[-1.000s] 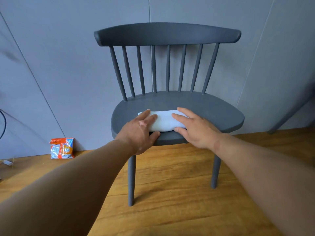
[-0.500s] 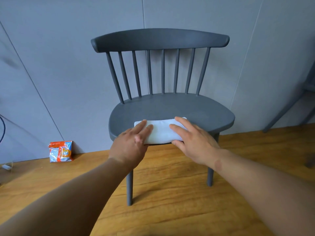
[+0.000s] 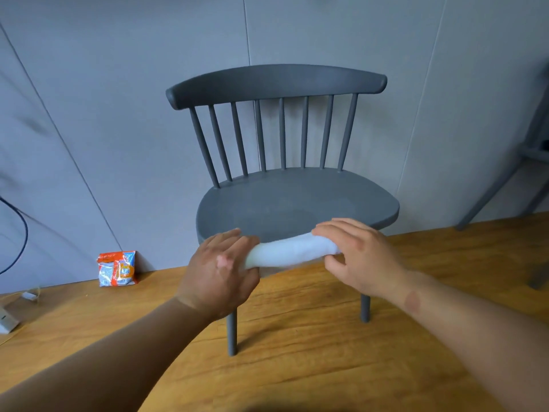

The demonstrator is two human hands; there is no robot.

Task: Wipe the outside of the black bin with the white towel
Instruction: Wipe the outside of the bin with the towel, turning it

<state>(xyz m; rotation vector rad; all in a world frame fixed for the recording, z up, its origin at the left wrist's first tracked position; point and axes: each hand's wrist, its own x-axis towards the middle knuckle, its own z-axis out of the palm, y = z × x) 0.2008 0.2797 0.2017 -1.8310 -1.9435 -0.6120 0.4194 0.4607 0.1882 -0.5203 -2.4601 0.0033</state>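
1. Pulled forward from the middle of the seat, where it lay flat half a second ago, the towel (image 3: 292, 250) is now bunched into a white roll at the front edge of the chair (image 3: 297, 200), at the centre of the frame.
2. At the roll's left end, the left hand (image 3: 221, 270) grips the cloth with its fingers curled around it.
3. At the other end, the right hand (image 3: 361, 257) grips the cloth with its fingers laid over the top and its thumb tucked beneath.
4. Between the hands the towel arches slightly along the seat's front rim. Whether it is touching the seat cannot be told.
5. Dark grey and spindle-backed, the chair stands on a wooden floor (image 3: 297, 367) close to a pale grey wall (image 3: 118, 84), with its seat facing the camera.
6. An orange-and-blue packet (image 3: 117, 269) leans at the foot of the wall, left of the chair.
7. A dark cable (image 3: 26, 233) curves in at the left edge of the frame.
8. Grey legs (image 3: 490, 195) of other furniture slant in at the right edge.
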